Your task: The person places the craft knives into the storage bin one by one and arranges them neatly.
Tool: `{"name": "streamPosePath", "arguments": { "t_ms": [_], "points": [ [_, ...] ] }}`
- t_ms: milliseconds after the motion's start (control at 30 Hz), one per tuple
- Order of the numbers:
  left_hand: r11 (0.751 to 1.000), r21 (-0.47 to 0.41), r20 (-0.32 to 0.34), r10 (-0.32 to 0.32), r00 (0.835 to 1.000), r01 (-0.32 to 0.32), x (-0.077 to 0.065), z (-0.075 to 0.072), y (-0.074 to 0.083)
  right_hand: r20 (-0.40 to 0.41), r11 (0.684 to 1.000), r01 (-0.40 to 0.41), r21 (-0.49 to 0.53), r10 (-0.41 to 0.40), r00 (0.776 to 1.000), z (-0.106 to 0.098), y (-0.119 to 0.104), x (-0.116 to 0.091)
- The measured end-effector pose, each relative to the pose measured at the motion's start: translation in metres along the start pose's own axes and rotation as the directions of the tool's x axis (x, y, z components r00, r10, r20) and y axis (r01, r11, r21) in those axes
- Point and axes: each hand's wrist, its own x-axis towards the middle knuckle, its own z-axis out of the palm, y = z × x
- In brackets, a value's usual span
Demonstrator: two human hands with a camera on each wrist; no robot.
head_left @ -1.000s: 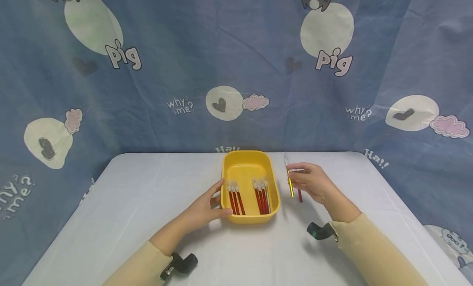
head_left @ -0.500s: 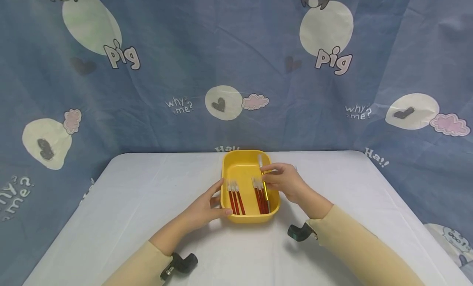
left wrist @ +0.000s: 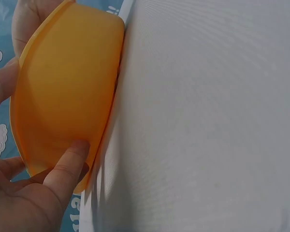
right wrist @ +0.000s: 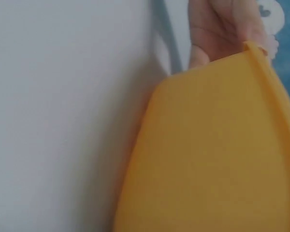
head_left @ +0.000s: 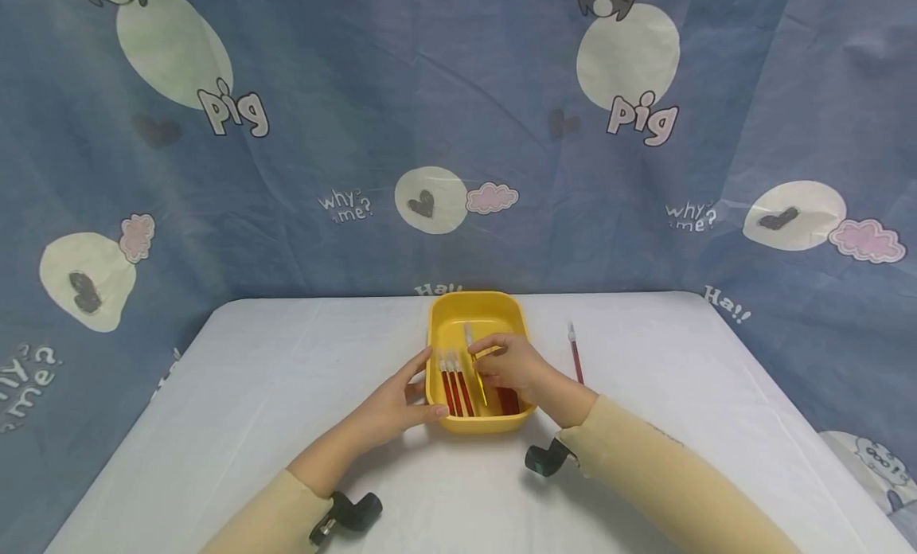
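A yellow plastic tray (head_left: 478, 425) stands on the table. My left hand (head_left: 390, 404) grips its left side, thumb over the rim at the front corner; the left wrist view shows a finger of this hand (left wrist: 36, 198) on the outer wall. Over the tray's inside, my right hand (head_left: 510, 367) pinches a gold-handled paintbrush (head_left: 481, 385) with a pale tip, tilted. Several red-handled brushes (head_left: 452, 388) lie along the tray's left half. Another red group (head_left: 509, 401) lies at the right, mostly hidden under my right hand.
One red-handled brush (head_left: 576, 356) lies on the white tabletop (head_left: 286, 379) right of the tray, its lower end near my right forearm. A blue printed curtain (head_left: 444, 100) hangs behind the table. A black camera mount (head_left: 548, 458) sits at my right wrist.
My right hand has carried the gold brush leftward from beside the tray to above its middle. The red brush on the table has come into fuller view. My left hand stays on the tray.
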Motion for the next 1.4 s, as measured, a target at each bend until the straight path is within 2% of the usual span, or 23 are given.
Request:
{"name": "streamPosePath", "arguments": {
  "t_ms": [267, 633, 1033, 1200, 1400],
  "points": [
    [1.000, 0.006, -0.002, 0.013, 1.000, -0.013, 0.0002, -0.0010, 0.0001, 0.037, 0.999, -0.012, -0.045, 0.013, 0.999, 0.0043, 0.0050, 0.0040],
    [1.000, 0.008, -0.007, 0.010, 1.000, -0.010, -0.0005, -0.0014, 0.0034, 0.011, 0.981, -0.022, -0.190, 0.024, 1.000, 0.0081, 0.0082, 0.0095],
    [0.999, 0.042, -0.026, -0.018, 1.000, 0.019, 0.0003, -0.0001, 0.0026, -0.013, 0.960, -0.054, -0.275, 0.052, 0.999, 0.0089, 0.0082, 0.0073],
    [0.999, 0.039, -0.023, -0.015, 1.000, 0.016, 0.0008, 0.0007, 0.0021, -0.016, 0.958, -0.037, -0.285, 0.034, 0.999, 0.0090, 0.0086, 0.0060],
    [1.000, 0.023, -0.018, -0.009, 1.000, 0.009, 0.0003, 0.0013, 0.0013, -0.011, 0.973, -0.029, -0.230, 0.027, 1.000, 0.0085, 0.0094, 0.0059]
  ]
}}
